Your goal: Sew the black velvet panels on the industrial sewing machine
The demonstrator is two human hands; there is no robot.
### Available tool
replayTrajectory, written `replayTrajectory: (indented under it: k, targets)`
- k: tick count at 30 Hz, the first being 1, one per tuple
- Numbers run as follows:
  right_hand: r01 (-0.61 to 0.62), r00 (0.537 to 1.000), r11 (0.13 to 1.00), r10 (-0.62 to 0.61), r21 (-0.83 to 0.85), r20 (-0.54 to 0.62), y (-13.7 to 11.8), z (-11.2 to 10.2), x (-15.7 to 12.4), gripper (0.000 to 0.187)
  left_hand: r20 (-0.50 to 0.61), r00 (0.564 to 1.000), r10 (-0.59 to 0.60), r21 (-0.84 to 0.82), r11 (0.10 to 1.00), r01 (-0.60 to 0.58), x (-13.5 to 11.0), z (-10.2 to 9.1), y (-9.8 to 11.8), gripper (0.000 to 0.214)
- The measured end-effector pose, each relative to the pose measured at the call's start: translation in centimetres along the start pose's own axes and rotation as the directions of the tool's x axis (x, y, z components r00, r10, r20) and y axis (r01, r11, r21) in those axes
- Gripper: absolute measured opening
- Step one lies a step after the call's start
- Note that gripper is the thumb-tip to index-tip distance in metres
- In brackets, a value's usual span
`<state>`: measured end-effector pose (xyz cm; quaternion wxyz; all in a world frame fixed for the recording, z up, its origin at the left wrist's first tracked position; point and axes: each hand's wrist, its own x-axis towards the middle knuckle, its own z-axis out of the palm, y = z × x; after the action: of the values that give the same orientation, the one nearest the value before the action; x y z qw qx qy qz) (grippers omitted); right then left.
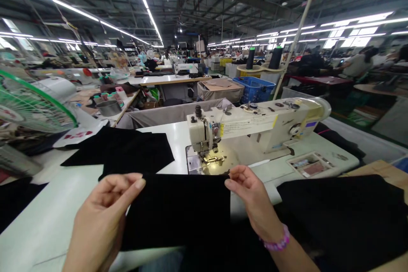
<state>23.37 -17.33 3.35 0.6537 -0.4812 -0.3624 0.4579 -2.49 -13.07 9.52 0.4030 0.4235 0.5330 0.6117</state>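
I hold a black fabric piece (pixel 181 212) by its top edge, stretched flat in front of me. My left hand (pixel 105 212) pinches its upper left corner between thumb and fingers. My right hand (pixel 251 197), with a pink bead bracelet at the wrist, pinches the upper right corner. Just beyond the cloth stands a cream sewing machine (pixel 255 125), its needle and presser foot (pixel 212 157) a short way above my right thumb. The cloth's lower edge drops below the white table (pixel 47 216).
More black fabric pieces (pixel 127 151) lie on the table at left, and a black pile (pixel 344 216) at right. A green-caged fan (pixel 28 106) stands far left. A small parts tray (pixel 310 164) sits right of the machine. Other workstations and people fill the hall behind.
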Motion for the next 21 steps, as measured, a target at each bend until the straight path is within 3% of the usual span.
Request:
replayTrajectory:
  k: [2, 4, 6, 8, 11, 14, 18, 21]
  targets:
    - [0.018, 0.995, 0.993, -0.007, -0.114, 0.096, 0.1, 0.2, -1.1, 0.027, 0.135, 0.981, 0.136, 0.164, 0.974, -0.158, 1.8, 0.4, 2.3, 0.033]
    - [0.068, 0.982, 0.968, -0.022, -0.241, 0.188, 0.9, 0.5, -2.8, 0.019, 0.359, 0.908, 0.213, 0.316, 0.888, -0.333, 3.9, 1.9, 3.9, 0.027]
    - [0.135, 0.965, 0.93, -0.045, -0.341, 0.257, 2.3, 0.6, -4.4, 0.013, 0.573, 0.804, 0.162, 0.453, 0.754, -0.475, 6.1, 4.4, 3.5, 0.016]
    - [0.217, 0.952, 0.887, -0.099, -0.408, 0.29, 4.3, 0.4, -5.6, 0.006, 0.69, 0.724, 0.005, 0.558, 0.634, -0.536, 7.7, 7.1, 1.0, 0.015]
    - [0.397, 0.902, 0.798, -0.247, -0.454, 0.354, 6.9, -0.8, -6.0, 0.009, 0.707, 0.704, -0.066, 0.581, 0.623, -0.524, 8.5, 10.3, -4.8, 0.024]
    - [0.605, 0.787, 0.643, -0.39, -0.47, 0.478, 7.8, -2.4, -5.4, 0.015, 0.702, 0.711, -0.043, 0.562, 0.646, -0.516, 7.9, 11.2, -9.2, 0.025]
    - [0.799, 0.599, 0.389, -0.461, -0.458, 0.655, 6.7, -3.9, -4.5, 0.033, 0.679, 0.734, 0.002, 0.534, 0.684, -0.496, 7.1, 10.4, -11.0, 0.021]
    - [0.839, 0.544, 0.292, -0.446, -0.459, 0.711, 5.8, -4.2, -4.2, 0.034, 0.67, 0.742, 0.01, 0.522, 0.704, -0.481, 7.1, 10.1, -11.1, 0.017]
